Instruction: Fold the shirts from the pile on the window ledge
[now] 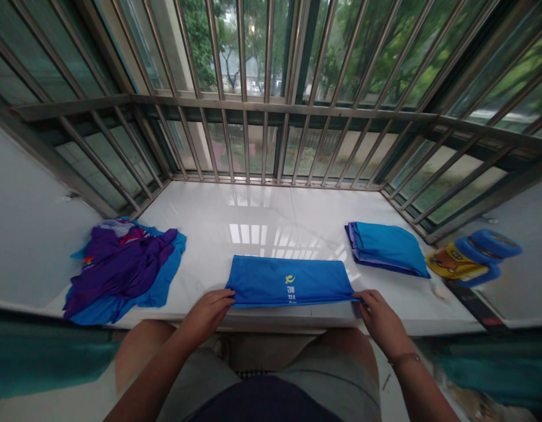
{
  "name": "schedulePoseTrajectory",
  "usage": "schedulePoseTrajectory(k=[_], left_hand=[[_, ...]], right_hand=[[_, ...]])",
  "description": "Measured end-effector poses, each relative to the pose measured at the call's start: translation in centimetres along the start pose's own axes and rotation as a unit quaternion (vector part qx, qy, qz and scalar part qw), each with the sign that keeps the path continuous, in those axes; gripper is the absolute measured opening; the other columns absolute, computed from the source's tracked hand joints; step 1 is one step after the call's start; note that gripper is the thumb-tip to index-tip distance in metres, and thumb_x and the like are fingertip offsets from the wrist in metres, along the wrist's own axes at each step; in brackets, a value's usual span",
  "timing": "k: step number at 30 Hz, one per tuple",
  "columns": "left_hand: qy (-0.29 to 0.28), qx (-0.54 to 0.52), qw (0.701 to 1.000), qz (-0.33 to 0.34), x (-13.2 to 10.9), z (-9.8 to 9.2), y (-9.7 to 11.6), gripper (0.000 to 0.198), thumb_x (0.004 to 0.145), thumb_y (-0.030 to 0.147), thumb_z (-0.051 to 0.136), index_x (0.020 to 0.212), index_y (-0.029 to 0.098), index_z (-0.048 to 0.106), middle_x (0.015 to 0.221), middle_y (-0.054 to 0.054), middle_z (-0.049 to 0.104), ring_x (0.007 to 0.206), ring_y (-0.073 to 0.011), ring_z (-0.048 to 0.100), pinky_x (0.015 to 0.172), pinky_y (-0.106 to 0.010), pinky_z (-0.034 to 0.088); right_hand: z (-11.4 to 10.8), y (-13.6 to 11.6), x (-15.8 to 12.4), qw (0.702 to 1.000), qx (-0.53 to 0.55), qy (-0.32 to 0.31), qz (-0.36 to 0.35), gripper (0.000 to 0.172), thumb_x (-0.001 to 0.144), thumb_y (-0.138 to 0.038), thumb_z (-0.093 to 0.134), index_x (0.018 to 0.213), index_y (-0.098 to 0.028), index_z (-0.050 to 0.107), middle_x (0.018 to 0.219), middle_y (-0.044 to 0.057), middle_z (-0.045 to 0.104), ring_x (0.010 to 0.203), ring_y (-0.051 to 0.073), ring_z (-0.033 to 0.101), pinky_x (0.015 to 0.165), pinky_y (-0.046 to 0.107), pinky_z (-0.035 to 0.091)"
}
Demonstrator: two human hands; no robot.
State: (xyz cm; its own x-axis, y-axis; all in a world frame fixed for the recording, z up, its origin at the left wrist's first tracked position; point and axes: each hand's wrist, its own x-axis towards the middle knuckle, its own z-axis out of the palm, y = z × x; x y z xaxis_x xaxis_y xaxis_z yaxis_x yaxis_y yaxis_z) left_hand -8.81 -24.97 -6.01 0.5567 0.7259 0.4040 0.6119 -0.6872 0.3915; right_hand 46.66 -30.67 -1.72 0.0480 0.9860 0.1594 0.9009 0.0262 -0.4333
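A blue garment with a small yellow logo lies folded into a flat band at the front of a white window ledge. My left hand pinches its near left corner, fingers closed on the cloth. At the near right corner my right hand grips the cloth the same way. Both hands sit at the ledge's front edge, above my knees.
A loose heap of purple and blue clothes lies at the ledge's left end. A folded blue stack sits at the right, with a yellow and blue bag beyond it. Metal window bars enclose the ledge on three sides.
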Motion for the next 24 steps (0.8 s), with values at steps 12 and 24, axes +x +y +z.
schedulePoseTrajectory(k=[12,24], left_hand=[[0.001,-0.098,0.975,-0.200,5.6,-0.1,0.7,0.022,0.099,0.038,0.067,0.083,0.023,0.075,0.101,-0.008,0.073,0.099,-0.0262,0.069,0.092,-0.041,0.056],[0.027,-0.051,0.950,-0.306,6.2,1.0,0.1,0.031,0.092,0.045,0.071,0.069,0.024,0.066,0.082,-0.004,0.067,0.082,-0.0239,0.066,0.079,-0.036,0.049]], right_hand=[[-1.8,1.3,3.3,0.989,0.104,-0.102,0.037,0.043,0.092,-0.057,0.057,0.102,-0.022,0.079,0.110,0.013,0.077,0.107,0.031,0.070,0.100,0.042,0.056],[0.5,-1.1,2.9,0.956,-0.130,-0.111,0.238,0.044,0.106,-0.047,0.045,0.088,-0.018,0.073,0.088,0.016,0.078,0.090,0.030,0.075,0.076,0.034,0.048]])
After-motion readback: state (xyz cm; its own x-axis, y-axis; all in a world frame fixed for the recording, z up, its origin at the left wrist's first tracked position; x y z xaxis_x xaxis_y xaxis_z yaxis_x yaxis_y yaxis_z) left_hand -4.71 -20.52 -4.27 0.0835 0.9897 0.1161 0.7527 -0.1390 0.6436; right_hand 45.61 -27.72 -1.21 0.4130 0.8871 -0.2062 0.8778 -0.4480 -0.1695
